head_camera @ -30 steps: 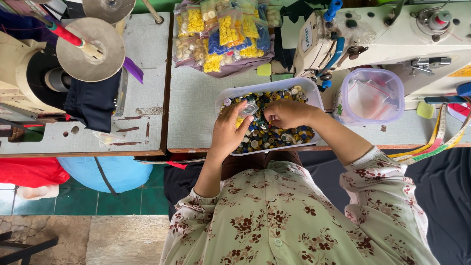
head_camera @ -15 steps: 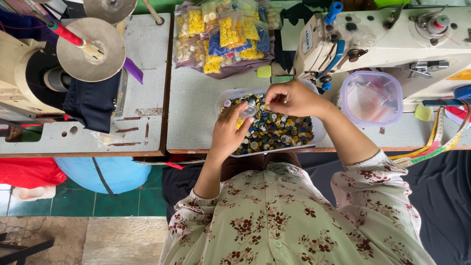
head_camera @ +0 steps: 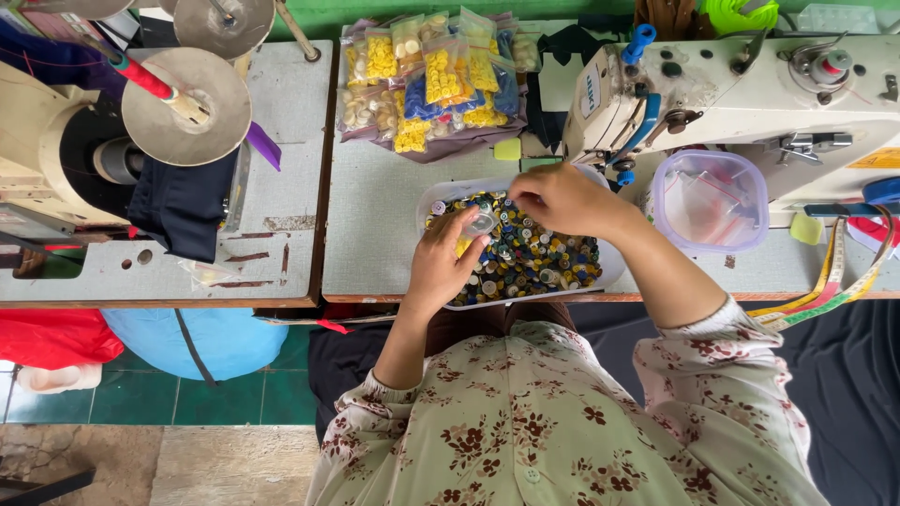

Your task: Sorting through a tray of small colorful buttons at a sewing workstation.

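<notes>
**Hands working over a tray of buttons**

The left hand point(head_camera: 441, 267) is holding a small clear bag point(head_camera: 481, 223) over the white tray point(head_camera: 614, 272), its fingers pinching the bag's edge. The right hand point(head_camera: 562, 199) is hovering just beside the bag, above the mixed buttons point(head_camera: 539, 258) filling the tray, fingertips pressed together; whether they are gripping a button cannot be told. Behind the tray, packets of sorted buttons point(head_camera: 436, 80) are lying on the bench point(head_camera: 375, 215). Right of the tray, a clear tub point(head_camera: 711, 199) is sitting under the sewing machine point(head_camera: 750, 89).

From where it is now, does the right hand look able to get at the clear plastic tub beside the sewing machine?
Probably yes. The right hand is over the button tray, and the clear plastic tub stands just beyond it, open-topped, with nothing in between.
</notes>
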